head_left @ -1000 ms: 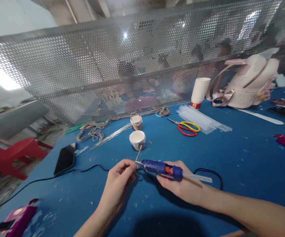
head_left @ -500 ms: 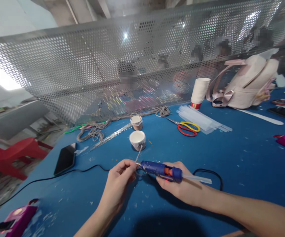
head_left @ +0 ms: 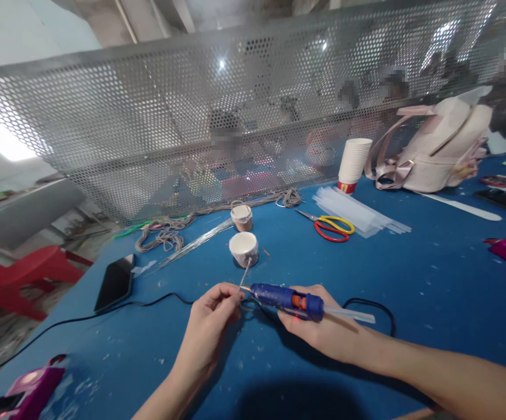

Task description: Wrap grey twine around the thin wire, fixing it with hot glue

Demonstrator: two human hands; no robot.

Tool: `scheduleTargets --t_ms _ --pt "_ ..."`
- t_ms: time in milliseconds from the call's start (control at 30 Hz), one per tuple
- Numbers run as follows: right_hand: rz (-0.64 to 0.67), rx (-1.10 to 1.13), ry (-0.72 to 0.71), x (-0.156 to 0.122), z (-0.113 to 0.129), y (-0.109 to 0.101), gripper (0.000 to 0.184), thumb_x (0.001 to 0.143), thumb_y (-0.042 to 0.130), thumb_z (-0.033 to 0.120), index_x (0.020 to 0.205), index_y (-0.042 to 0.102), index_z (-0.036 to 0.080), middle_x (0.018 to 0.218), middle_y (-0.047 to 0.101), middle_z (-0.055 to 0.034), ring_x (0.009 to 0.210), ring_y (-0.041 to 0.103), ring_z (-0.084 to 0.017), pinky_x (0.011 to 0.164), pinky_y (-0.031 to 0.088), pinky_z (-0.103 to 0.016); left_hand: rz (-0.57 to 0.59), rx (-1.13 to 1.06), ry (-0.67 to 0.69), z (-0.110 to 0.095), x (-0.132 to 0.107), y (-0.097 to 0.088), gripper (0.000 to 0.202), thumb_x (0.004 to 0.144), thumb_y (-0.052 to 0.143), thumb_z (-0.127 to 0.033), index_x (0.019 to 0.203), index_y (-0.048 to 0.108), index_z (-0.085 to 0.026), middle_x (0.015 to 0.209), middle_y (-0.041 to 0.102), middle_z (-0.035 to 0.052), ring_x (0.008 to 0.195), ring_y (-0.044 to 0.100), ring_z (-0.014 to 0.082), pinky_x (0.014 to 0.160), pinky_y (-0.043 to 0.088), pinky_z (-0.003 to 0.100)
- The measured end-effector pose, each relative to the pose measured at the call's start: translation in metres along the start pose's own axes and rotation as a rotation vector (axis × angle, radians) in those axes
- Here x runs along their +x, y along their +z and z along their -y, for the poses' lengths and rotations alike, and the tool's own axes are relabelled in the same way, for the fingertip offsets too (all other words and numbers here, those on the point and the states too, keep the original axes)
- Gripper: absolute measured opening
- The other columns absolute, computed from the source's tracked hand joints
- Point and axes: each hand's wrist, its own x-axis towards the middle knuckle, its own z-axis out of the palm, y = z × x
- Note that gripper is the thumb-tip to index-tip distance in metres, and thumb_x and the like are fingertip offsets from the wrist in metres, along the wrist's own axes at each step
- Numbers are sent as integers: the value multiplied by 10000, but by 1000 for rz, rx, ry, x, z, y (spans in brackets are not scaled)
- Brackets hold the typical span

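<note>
My right hand (head_left: 318, 329) is wrapped round a blue hot glue gun (head_left: 274, 296), with a clear glue stick (head_left: 351, 315) jutting from its back. Pinched in my left hand (head_left: 215, 312) is a thin grey cord (head_left: 244, 276), which runs up to the side of a small white cup (head_left: 243, 248). The glue gun's nozzle is at the cord, close to my left fingertips. Behind that cup stands a second small cup (head_left: 241, 217), white on top and brown below, with a loop handle.
Scissors (head_left: 331, 226) with red and yellow handles lie beside clear glue sticks (head_left: 358, 210). Stacked paper cups (head_left: 355, 163) and a pale backpack (head_left: 440, 146) stand at back right. A phone (head_left: 115, 282), grey cord bundles (head_left: 161, 236) and a black cable (head_left: 147, 303) are left. A perforated metal screen (head_left: 147, 128) lies beyond.
Both hands keep nearly the same place. The glue gun's nozzle stays by the cord, with only a very slight shift of the whole view.
</note>
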Motion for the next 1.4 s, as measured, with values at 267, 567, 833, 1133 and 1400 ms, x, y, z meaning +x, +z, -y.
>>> scheduleTargets --t_ms 267,567,833,1133,1400 --pt "-18 -17 -16 2 -4 0 195 734 521 217 579 406 190 544 413 54 510 336 -85 495 292 -224 8 4 9 1 0 -2 160 653 711 -260 611 625 -132 712 578 14 520 392 61 472 325 187" --pt "-59 -35 -36 4 1 -3 228 748 497 249 563 375 193 534 387 51 502 326 -85 481 288 -225 -24 20 5 -3 -3 1 176 617 713 -263 562 607 -134 690 565 14 517 389 71 458 326 195" --pt "-54 -23 -6 4 3 -4 231 732 511 255 560 367 199 532 382 49 504 321 -90 478 285 -229 -15 28 4 -4 -4 3 182 635 704 -265 556 595 -142 632 521 -13 504 373 71 462 310 198" --pt "-27 -40 -31 2 3 -3 207 740 500 243 573 387 195 544 399 47 510 329 -92 490 293 -229 -6 9 13 -2 -3 2 157 633 700 -249 564 606 -143 630 532 -12 503 374 70 470 316 205" --pt "-3 -17 -36 -1 0 0 196 744 528 203 584 415 188 549 426 51 512 354 -85 499 308 -218 -11 11 7 -3 -3 2 152 627 705 -249 572 616 -138 653 550 0 517 380 75 481 321 203"
